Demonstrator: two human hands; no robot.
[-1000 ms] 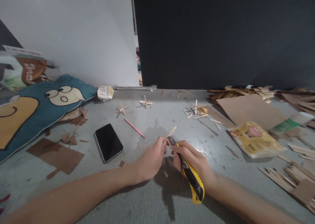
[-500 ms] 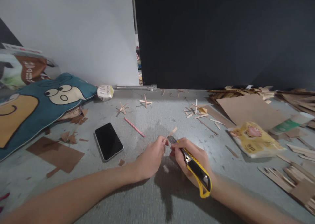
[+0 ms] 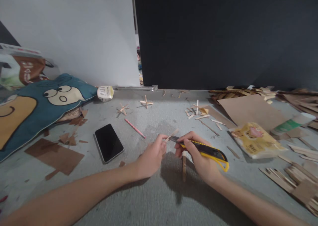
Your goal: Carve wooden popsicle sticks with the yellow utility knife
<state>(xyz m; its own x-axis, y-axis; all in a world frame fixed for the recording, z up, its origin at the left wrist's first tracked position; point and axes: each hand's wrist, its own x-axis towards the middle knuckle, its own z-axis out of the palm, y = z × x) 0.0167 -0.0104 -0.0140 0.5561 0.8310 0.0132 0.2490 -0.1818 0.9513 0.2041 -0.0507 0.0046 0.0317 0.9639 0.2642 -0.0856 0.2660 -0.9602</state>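
Note:
My right hand is wrapped round a yellow and black utility knife, its tip pointing left. My left hand pinches a thin wooden stick between thumb and fingers. The knife's front end touches or nearly touches that stick; the exact contact is too small to make out. Below my right hand a narrow brown wooden strip shows, its upper end hidden by the fingers. A red patterned pencil and a black-screened phone lie left of my hands.
Two small crossed-stick pieces stand toward the back. Short sticks lie back right, near a yellow packet and a cardboard sheet. A blue cushion and brown cardboard occupy the left; wooden strips lie right.
My right hand has turned the knife flatter, its rear end swinging up and right. The brown strip below that hand now shows. My left hand has shifted slightly and still holds the stick.

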